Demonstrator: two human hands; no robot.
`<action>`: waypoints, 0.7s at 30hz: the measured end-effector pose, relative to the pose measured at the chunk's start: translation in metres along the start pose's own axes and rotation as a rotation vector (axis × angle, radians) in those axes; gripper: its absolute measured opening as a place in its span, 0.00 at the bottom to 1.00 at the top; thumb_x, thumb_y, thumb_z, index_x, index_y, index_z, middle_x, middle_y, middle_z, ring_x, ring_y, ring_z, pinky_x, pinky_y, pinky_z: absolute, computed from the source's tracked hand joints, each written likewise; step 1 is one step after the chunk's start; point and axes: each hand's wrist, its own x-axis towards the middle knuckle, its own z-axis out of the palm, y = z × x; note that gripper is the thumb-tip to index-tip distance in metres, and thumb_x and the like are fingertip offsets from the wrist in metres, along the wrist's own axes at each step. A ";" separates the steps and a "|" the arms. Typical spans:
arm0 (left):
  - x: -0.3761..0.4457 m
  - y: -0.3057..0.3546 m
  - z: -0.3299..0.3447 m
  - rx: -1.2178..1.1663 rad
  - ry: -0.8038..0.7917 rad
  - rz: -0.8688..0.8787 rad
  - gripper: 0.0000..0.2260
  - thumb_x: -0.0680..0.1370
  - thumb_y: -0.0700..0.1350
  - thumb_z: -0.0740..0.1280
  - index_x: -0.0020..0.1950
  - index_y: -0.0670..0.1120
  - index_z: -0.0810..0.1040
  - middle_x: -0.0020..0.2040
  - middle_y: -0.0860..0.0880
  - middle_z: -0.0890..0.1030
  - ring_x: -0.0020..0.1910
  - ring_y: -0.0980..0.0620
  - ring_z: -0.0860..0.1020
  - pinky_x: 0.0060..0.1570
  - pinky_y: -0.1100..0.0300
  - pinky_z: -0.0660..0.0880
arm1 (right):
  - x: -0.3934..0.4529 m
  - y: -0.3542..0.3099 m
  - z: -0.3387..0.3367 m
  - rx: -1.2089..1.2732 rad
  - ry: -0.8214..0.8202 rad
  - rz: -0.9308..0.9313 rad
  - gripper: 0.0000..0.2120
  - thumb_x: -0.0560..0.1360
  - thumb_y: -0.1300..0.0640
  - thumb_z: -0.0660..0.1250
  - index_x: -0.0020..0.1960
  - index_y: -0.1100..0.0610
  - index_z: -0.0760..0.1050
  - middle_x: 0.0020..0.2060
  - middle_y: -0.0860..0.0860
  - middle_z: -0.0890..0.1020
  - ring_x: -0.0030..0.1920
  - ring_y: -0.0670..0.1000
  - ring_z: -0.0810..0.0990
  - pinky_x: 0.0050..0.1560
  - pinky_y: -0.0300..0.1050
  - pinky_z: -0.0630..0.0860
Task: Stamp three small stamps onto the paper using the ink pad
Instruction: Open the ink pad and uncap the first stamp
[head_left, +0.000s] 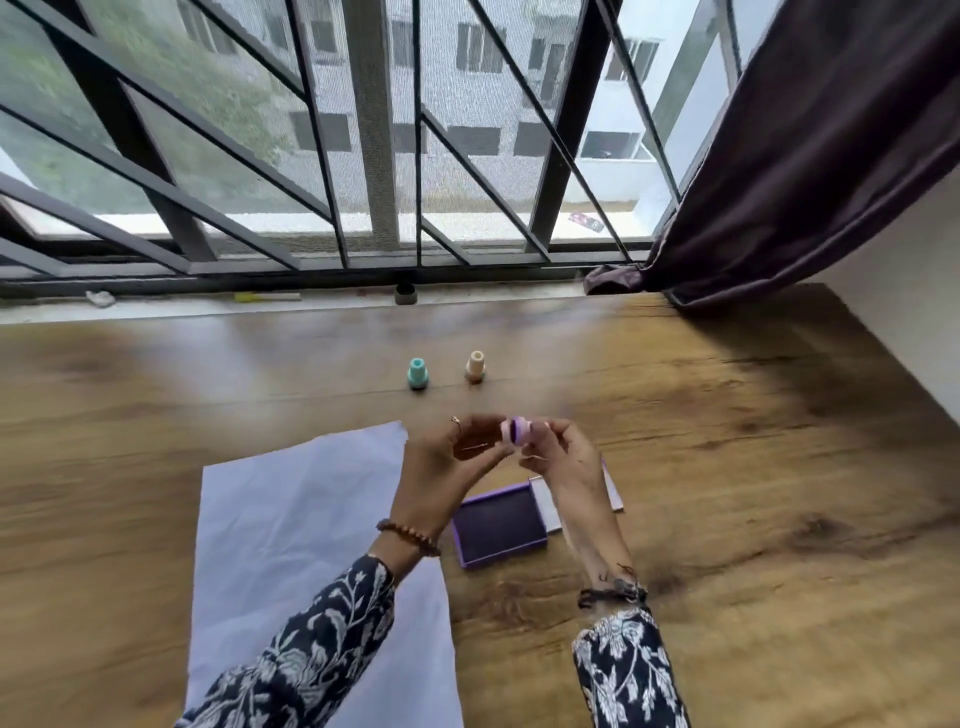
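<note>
Pink stamp (515, 432): raised above the ink pad (500, 526), pinched from both sides, dark face turned toward the camera.
Left hand (451, 457): fingertips closed on the stamp's left side.
Right hand (558, 457): fingertips closed on its right side; nearer the ink pad.
Ink pad: open, directly below the hands, just right of the paper (291, 530).
Paper: no marks visible.
Teal stamp (418, 373), beige stamp (475, 367): upright, beyond the ink pad.
Likely next: turn the face down, onto the ink pad.

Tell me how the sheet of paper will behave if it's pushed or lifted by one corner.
The paper is a thin single sheet lying flat on the wooden table, so it will probably droop when lifted by a corner. Nothing weighs it down and the tabletop looks smooth and glossy, so a push would likely slide it. Its far edge looks roughly torn, so it may rip easily.
</note>
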 end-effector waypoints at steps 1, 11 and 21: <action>-0.007 0.000 -0.004 0.037 0.005 0.018 0.13 0.68 0.36 0.73 0.51 0.43 0.80 0.45 0.49 0.83 0.44 0.61 0.81 0.48 0.73 0.76 | -0.007 0.000 0.003 0.088 0.023 0.037 0.04 0.72 0.57 0.64 0.40 0.55 0.75 0.30 0.47 0.81 0.31 0.41 0.78 0.32 0.30 0.74; -0.018 -0.042 -0.024 0.644 -0.146 -0.020 0.11 0.75 0.45 0.65 0.56 0.46 0.78 0.52 0.44 0.82 0.50 0.44 0.79 0.48 0.52 0.76 | -0.065 0.011 -0.006 0.741 0.031 0.378 0.12 0.79 0.60 0.54 0.50 0.63 0.74 0.35 0.55 0.79 0.30 0.47 0.79 0.32 0.35 0.80; -0.023 -0.053 -0.035 0.547 -0.276 -0.026 0.28 0.72 0.54 0.68 0.68 0.48 0.65 0.65 0.45 0.71 0.63 0.48 0.70 0.64 0.56 0.67 | -0.078 0.026 -0.015 0.636 0.059 0.331 0.08 0.70 0.68 0.63 0.47 0.62 0.78 0.35 0.51 0.85 0.34 0.44 0.83 0.36 0.32 0.80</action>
